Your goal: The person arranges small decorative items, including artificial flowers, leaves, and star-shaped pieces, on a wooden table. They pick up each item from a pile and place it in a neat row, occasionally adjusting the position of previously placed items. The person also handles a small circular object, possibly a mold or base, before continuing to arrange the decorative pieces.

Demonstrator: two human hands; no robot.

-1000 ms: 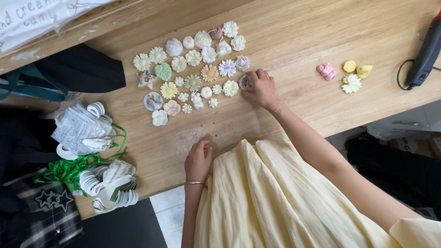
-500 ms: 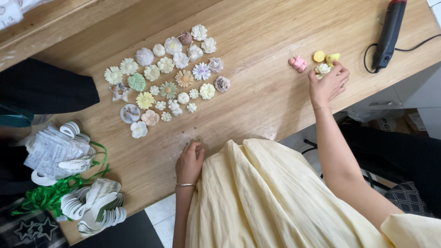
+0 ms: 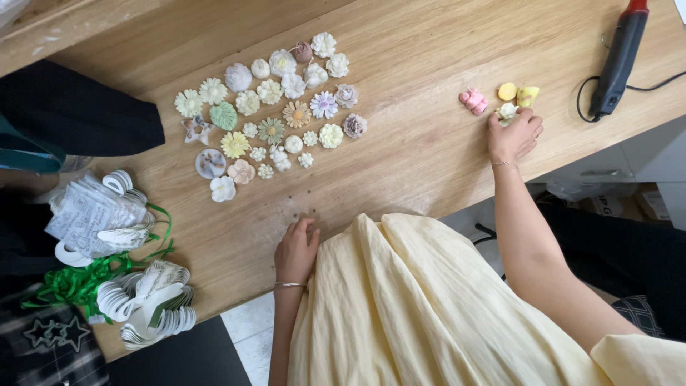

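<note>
Right hand (image 3: 513, 136) touches one of four small pieces (image 3: 506, 112)

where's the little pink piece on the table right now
In the head view, the pink piece lies on the wooden table toward the right, just left of the yellow pieces and above the right hand.

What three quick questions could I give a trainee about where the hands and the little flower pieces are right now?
1. True or false: the right hand touches a white flower beside the pink piece.
2. Where does the left hand rest? A) on the table edge B) on the ribbon bundle C) on the glue gun
3. Fill in: the big flower group lies to the ____ of the right hand.

Key: 1 true; 2 A; 3 left.
</note>
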